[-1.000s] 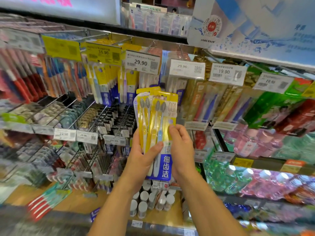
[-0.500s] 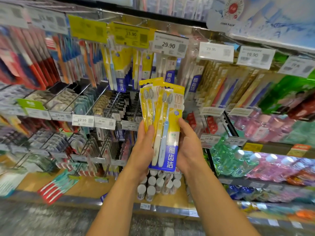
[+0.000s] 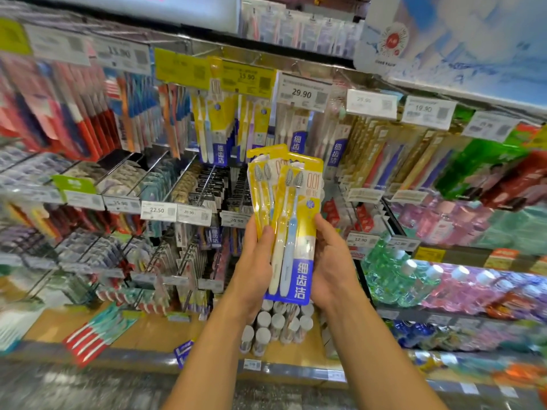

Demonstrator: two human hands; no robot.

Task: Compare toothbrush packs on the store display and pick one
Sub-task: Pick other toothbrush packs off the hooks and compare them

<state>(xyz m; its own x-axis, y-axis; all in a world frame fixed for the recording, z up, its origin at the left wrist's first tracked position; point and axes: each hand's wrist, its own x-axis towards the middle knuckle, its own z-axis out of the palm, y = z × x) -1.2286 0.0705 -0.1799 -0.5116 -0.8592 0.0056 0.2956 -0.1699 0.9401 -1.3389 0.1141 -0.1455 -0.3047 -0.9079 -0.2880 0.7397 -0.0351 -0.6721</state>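
Two yellow packs (image 3: pixel 285 220) sit fanned in front of the display, off their hooks, the front one overlapping the rear. Compared with a second ago, they have dropped lower and closer to the body, and the right hand (image 3: pixel 331 261) has slid from the front pack's face to cup its right edge. The left hand (image 3: pixel 256 258) holds both from the left, thumb curled over the rear pack. Both grips are closed round the packs. Matching packs hang on the hooks (image 3: pixel 216 137) behind. The comparison looks underway; no choice is visible yet.
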